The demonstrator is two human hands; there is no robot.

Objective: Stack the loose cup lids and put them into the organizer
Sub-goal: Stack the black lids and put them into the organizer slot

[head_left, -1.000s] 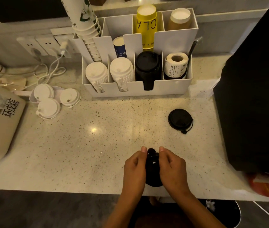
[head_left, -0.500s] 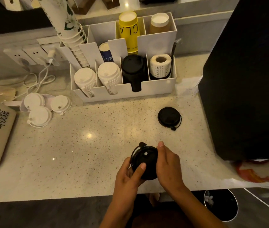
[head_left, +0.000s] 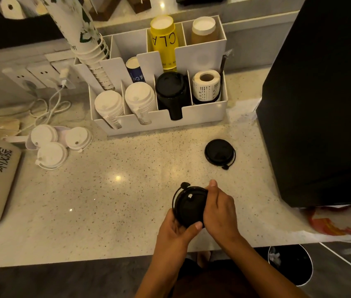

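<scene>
Item: black lids point(head_left: 188, 206), gripped by your left hand point(head_left: 175, 230) and right hand point(head_left: 219, 208), fingers curled round the rim. Square the rims flush. Next: loose black lid point(head_left: 219, 152), then the organizer point(head_left: 204, 114).

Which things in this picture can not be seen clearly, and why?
- Held black lids, head view: both hands cover the edges, so their number is unclear.
- Black lid stack in the organizer: its front wall hides the bottom.
- Bin: counter edge cuts it off.

Left hand's fingers point(head_left: 173, 214) behind the held black lid point(head_left: 189, 208); paper-cup stack point(head_left: 77, 26) cropped above.
</scene>
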